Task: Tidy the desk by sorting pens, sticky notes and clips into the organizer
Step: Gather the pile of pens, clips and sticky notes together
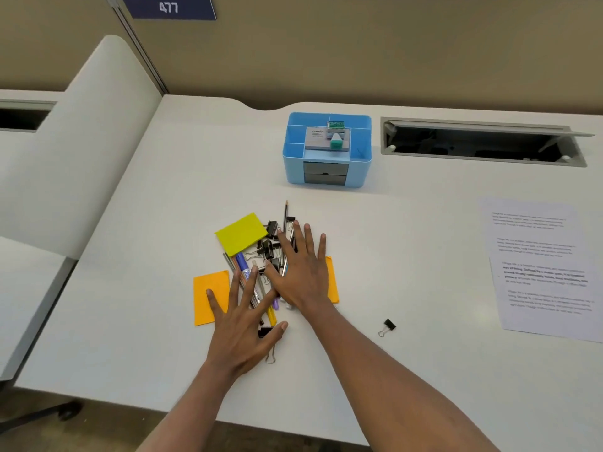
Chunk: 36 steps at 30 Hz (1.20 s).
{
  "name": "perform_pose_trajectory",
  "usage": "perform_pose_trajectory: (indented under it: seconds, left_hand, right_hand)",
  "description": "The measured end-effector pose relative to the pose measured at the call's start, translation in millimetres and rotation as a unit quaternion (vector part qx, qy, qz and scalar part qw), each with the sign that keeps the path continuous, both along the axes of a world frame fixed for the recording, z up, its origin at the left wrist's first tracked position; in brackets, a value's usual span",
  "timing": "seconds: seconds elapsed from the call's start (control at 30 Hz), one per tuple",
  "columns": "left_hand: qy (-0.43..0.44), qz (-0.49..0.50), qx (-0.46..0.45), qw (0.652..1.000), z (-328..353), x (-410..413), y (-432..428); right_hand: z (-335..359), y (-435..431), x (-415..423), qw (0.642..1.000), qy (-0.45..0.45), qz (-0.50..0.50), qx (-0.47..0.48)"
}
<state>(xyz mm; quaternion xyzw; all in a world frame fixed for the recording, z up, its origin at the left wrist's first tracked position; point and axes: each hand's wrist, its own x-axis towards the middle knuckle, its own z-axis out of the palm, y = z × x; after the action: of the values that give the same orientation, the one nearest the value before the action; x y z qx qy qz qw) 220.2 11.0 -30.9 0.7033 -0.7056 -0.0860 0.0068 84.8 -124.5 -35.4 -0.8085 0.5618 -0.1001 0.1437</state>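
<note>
A heap of pens [247, 278], a pencil [286, 213] and black binder clips [268, 247] lies mid-desk. My left hand [243, 331] lies flat with spread fingers over the pens and the edge of an orange sticky pad [208, 293]; a clip [266, 332] sits by its thumb. My right hand [301, 272] presses flat on the heap, partly covering a second orange pad [332, 282]. A yellow-green pad [241, 233] lies at the heap's far left. The blue organizer [293, 151] stands behind the heap, holding a grey box and a green eraser.
A lone binder clip [387, 327] lies to the right of my right arm. Printed sheets [541, 272] lie at the right edge. An open cable hatch [483, 143] is sunk in the desk beside the organizer. A white divider [81, 141] borders the left.
</note>
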Motion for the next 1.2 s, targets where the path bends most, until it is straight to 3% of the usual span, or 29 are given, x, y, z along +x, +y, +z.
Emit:
perform_pose_trajectory:
  seconds: [0.3,0.43,0.53,0.63,0.73,0.93,1.2]
  left_hand:
    - [0.0,-0.006,-0.001,1.0,1.5,56.2,-9.5]
    - [0.0,-0.01,-0.011,1.0,1.4,57.5,-5.9]
    - [0.0,-0.015,-0.014,1.0,-1.1,53.3,-0.7]
    - [0.01,-0.015,-0.02,1.0,-3.0,49.4,2.0]
    - [0.023,0.003,-0.03,0.999,-2.7,48.1,2.4]
    - [0.042,0.04,-0.038,0.998,-5.1,51.1,5.2]
    - [0.039,0.06,-0.038,0.997,-9.3,51.1,15.1]
  right_hand:
    - [8.0,-1.0,40.9,0.999,-0.036,-0.014,0.033]
    - [18.8,7.6,18.6,0.993,-0.108,-0.035,0.015]
    - [18.3,30.6,-29.0,0.985,-0.136,-0.107,-0.018]
    - [6.7,62.1,-87.7,0.969,-0.054,-0.234,-0.06]
    - [-3.4,86.2,-118.8,0.95,0.025,-0.311,-0.024]
    - [-4.5,93.1,-73.5,0.958,0.0,-0.284,0.026]
    - [7.8,78.0,18.0,0.988,-0.07,-0.134,0.04]
